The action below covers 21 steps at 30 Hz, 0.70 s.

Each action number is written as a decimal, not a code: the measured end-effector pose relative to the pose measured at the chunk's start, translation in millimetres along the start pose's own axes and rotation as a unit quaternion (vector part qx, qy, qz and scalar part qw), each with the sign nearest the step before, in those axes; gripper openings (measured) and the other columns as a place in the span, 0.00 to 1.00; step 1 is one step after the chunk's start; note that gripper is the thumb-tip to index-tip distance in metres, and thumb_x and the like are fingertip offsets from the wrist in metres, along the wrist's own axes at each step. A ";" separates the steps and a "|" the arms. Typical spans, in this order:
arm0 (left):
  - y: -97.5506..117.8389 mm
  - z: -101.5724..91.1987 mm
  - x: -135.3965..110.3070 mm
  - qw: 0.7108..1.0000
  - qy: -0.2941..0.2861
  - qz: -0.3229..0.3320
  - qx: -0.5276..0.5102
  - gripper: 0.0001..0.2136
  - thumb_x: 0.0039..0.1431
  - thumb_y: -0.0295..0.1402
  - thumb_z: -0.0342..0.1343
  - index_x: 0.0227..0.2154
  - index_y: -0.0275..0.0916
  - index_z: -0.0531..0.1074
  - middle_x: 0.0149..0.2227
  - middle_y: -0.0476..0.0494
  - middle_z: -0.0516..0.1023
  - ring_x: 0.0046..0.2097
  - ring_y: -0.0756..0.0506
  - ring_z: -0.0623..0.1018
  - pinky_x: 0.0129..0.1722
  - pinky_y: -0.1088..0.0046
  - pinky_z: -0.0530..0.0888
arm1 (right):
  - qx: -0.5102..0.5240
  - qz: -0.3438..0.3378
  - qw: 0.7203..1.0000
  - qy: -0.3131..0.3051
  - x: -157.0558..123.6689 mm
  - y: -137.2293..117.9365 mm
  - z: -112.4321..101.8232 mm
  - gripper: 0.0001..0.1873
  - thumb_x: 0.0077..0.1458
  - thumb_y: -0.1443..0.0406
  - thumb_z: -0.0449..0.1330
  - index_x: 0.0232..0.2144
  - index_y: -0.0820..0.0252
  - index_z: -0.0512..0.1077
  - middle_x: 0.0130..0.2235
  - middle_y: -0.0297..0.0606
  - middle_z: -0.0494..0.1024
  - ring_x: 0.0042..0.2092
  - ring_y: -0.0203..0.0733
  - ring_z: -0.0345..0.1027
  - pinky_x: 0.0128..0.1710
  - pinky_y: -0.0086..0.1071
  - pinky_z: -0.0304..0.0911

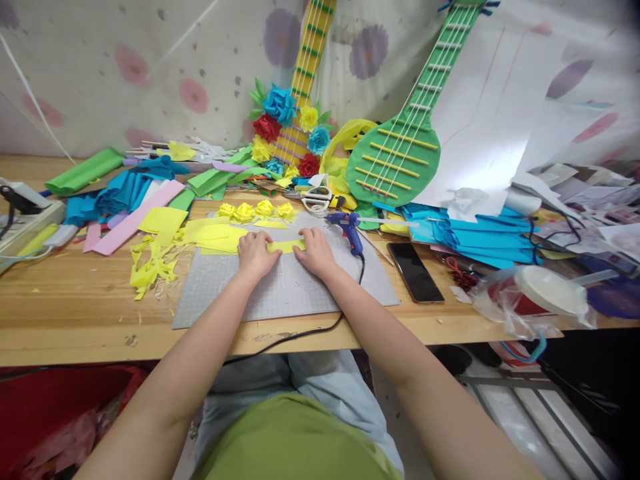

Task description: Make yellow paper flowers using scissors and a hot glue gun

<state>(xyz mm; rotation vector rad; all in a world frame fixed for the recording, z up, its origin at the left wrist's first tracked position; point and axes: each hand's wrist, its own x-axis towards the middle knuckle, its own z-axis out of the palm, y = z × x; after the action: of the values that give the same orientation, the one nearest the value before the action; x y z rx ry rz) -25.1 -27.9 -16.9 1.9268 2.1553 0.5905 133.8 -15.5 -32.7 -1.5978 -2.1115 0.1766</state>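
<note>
Both of my hands rest on a grey cutting mat point(280, 293) on the wooden table. Between them lies a narrow yellow paper strip point(286, 246). My left hand point(256, 255) is closed on the strip's left end with curled fingers. My right hand point(316, 252) presses and pinches its right end. Several small yellow paper roses point(256, 210) sit in a row just beyond the mat. Yellow paper sheets point(213, 235) lie to the left of my left hand.
A blue glue gun point(349, 227) lies right of my right hand, its black cord running off the table edge. A phone point(415, 271), scissors point(316, 198), blue paper folds point(470, 237), yellow scraps point(150, 265), and two paper guitars point(400, 150) crowd the table.
</note>
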 end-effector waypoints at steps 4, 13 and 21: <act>-7.2 -5.9 2.1 1.000 -0.011 -0.012 -0.007 0.14 0.47 0.37 0.58 0.38 0.45 0.69 0.47 0.40 0.68 0.52 0.37 0.65 0.50 0.60 0.63 | 0.006 0.003 1.000 -0.007 1.6 3.5 2.5 0.18 0.53 0.63 0.54 0.46 0.64 0.64 0.46 0.47 0.67 0.49 0.46 0.59 0.50 0.37 0.56; -23.6 -15.3 9.2 0.997 -0.051 0.055 -0.015 0.14 0.49 0.31 0.55 0.41 0.46 0.71 0.48 0.45 0.70 0.53 0.41 0.66 0.52 0.62 0.63 | 0.025 0.004 1.000 -0.015 2.3 6.5 1.2 0.17 0.54 0.64 0.52 0.46 0.64 0.64 0.46 0.47 0.69 0.49 0.45 0.60 0.50 0.38 0.56; -21.8 -8.2 7.7 0.996 -0.028 0.081 0.001 0.13 0.47 0.45 0.57 0.32 0.42 0.72 0.45 0.43 0.72 0.50 0.39 0.66 0.50 0.62 0.62 | 0.109 0.025 0.994 -0.022 3.7 10.6 -1.5 0.21 0.54 0.67 0.48 0.51 0.64 0.61 0.46 0.44 0.71 0.44 0.40 0.64 0.47 0.34 0.59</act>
<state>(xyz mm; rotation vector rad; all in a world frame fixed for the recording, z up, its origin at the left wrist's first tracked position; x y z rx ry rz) -49.2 -23.3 -17.5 2.1077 1.9801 0.5540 142.9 -9.0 -34.4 -1.5312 -2.0079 0.4470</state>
